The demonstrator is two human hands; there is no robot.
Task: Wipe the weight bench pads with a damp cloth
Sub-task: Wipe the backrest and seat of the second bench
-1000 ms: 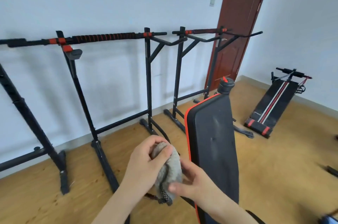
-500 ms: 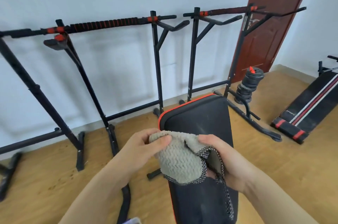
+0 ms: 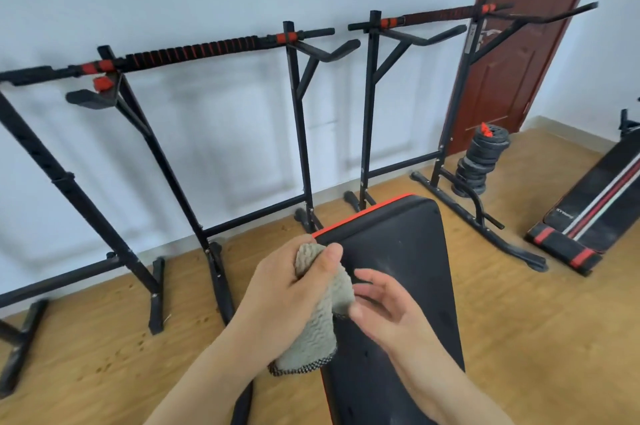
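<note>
The grey cloth [image 3: 320, 310], thick and ribbed with a checked hem, hangs bunched in the left hand [image 3: 289, 289], which grips it closed just above the near left edge of the bench [image 3: 408, 251] pad. The right hand [image 3: 384, 306] is open, fingertips brushing the cloth. Wiping appears not yet begun: the black, red-trimmed vinyl pad shows faint dust marks. Steel pull-up frames [image 3: 298, 112] stand behind.
</note>
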